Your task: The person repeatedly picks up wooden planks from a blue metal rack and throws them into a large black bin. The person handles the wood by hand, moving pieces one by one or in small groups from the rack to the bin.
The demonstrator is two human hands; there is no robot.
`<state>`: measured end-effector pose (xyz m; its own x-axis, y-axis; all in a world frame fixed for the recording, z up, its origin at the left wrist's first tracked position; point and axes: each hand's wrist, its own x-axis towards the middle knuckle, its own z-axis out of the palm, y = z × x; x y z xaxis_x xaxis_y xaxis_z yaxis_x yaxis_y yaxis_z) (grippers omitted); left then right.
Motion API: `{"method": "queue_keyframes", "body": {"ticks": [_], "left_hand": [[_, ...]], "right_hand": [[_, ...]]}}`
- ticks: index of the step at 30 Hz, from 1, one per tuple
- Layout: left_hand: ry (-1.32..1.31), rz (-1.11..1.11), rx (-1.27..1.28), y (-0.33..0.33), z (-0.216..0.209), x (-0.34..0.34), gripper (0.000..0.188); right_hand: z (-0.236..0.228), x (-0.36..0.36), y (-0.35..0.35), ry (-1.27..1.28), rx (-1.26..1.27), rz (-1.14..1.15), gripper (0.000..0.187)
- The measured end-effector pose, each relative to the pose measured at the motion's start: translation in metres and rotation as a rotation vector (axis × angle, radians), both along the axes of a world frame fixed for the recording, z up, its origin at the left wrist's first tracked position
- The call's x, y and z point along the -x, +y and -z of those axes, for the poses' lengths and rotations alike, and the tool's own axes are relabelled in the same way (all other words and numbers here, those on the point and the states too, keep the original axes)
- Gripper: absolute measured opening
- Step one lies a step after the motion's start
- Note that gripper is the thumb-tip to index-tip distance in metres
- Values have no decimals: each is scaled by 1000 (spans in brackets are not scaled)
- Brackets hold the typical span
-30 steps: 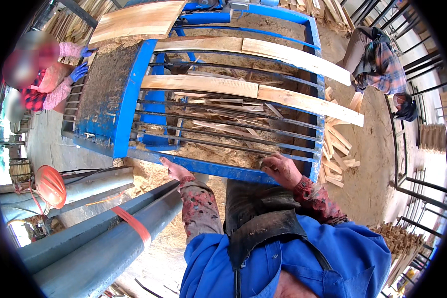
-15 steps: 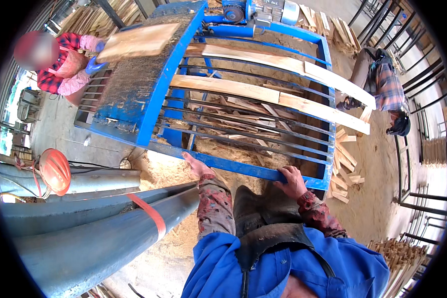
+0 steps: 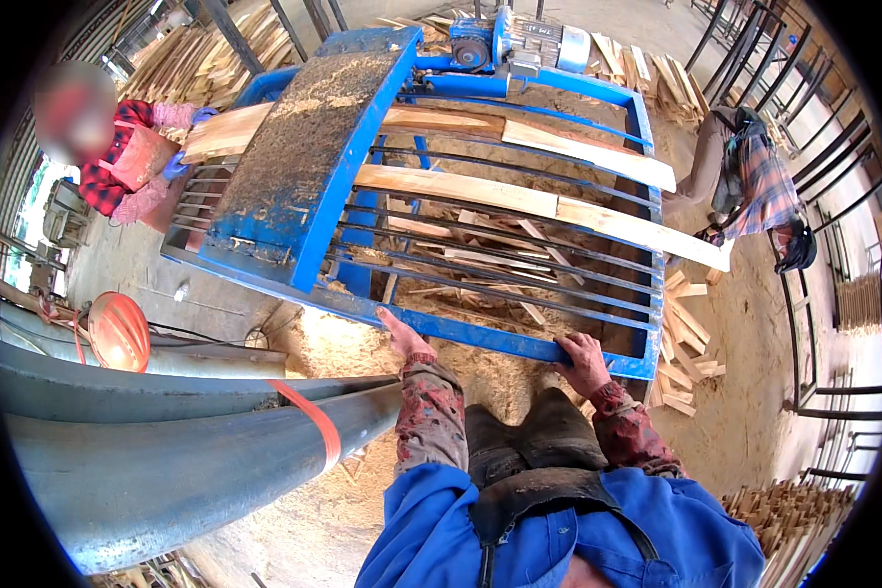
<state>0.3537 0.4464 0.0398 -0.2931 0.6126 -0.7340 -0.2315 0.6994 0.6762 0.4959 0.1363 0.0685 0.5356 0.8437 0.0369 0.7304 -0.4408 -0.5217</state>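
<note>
My left hand (image 3: 405, 339) rests at the near blue rail (image 3: 480, 333) of a slatted machine frame, fingers stretched out and holding nothing. Farther right, my right hand (image 3: 582, 365) is closed over the same rail near its corner. Beyond it, two rows of boards lie across the dark slats. The nearer row has a pale board (image 3: 647, 233) whose end juts past the right side. In the farther row is another pale board (image 3: 588, 155). Both rows come from beside the blue, sawdust-covered machine housing (image 3: 284, 176).
At left, a co-worker in blue gloves holds a wide board (image 3: 227, 132) at the housing. Another person (image 3: 759, 181) bends at the frame's right end. Large grey pipes (image 3: 216, 461) with an orange strap lie left of me, near an orange round object (image 3: 120, 331). Offcuts (image 3: 686, 333) lie at right.
The left co-worker's wide board has dropped from above the housing to its far-left edge, partly hidden there. The farther row's right end reaches less far right. My hands keep their places.
</note>
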Motion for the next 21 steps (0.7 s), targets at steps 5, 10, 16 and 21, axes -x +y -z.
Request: {"method": "queue_keyframes", "body": {"ticks": [5,10,16,21], "left_hand": [[-97,61,-106,3,18,3,113],[-122,-18,-158,24,67,16,108],[-9,-67,-131,27,75,18,106],[55,16,-158,23,75,17,115]], "right_hand": [[-1,1,-1,13,-20,15,53],[-7,1,2,36,-22,-19,54],[-14,-1,0,2,3,-73,55],[-15,-4,-2,24,34,-71,53]]}}
